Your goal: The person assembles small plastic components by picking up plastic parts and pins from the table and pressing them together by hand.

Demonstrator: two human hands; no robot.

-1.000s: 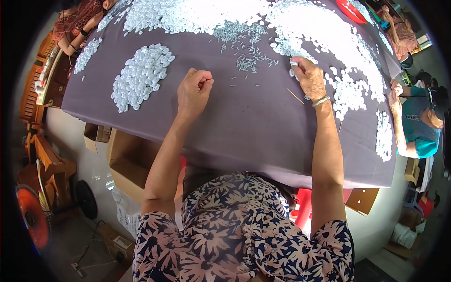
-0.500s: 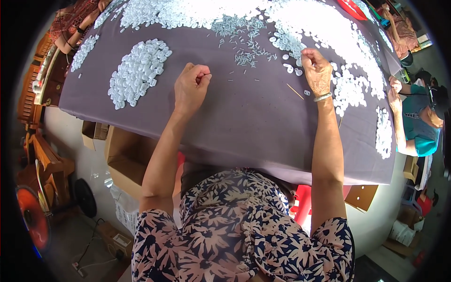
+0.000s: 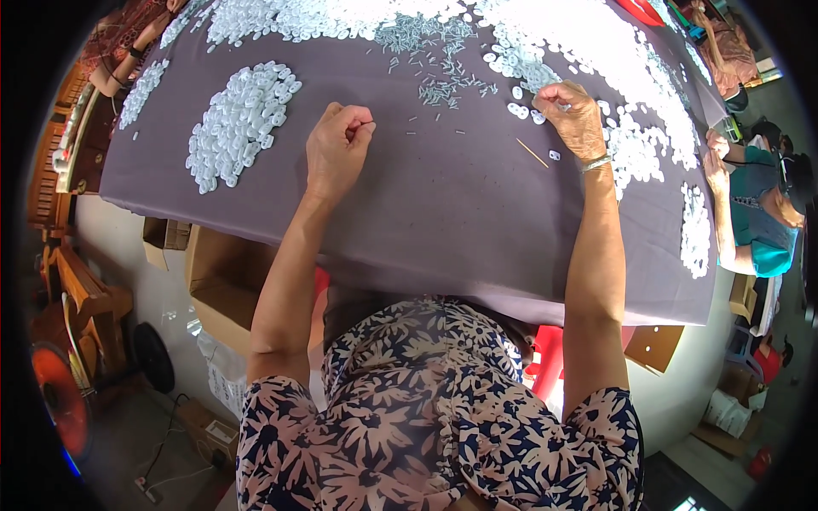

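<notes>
My left hand [image 3: 338,146] hovers over the dark cloth with thumb and forefinger pinched together; whatever lies between them is hidden. Over at the right, my right hand [image 3: 573,119], with a bracelet at its wrist, curls its thumb and forefinger down at the near edge of the white pieces. Its fingertips are beside a few loose oval white plastic pieces [image 3: 518,110], and I cannot make out what they grip. Small grey metal pins [image 3: 439,92] lie scattered between and beyond my hands.
A heap of white pieces [image 3: 239,119] sits left of my left hand; a larger spread [image 3: 588,43] covers the far side. A thin wooden stick [image 3: 533,153] and a single white piece [image 3: 555,156] lie below my right hand. Another person [image 3: 758,204] works at the right.
My right hand has opened out from a tighter curl and its fingertips have moved slightly left toward the loose white pieces. My left hand keeps its pinch, shifted slightly left in view.
</notes>
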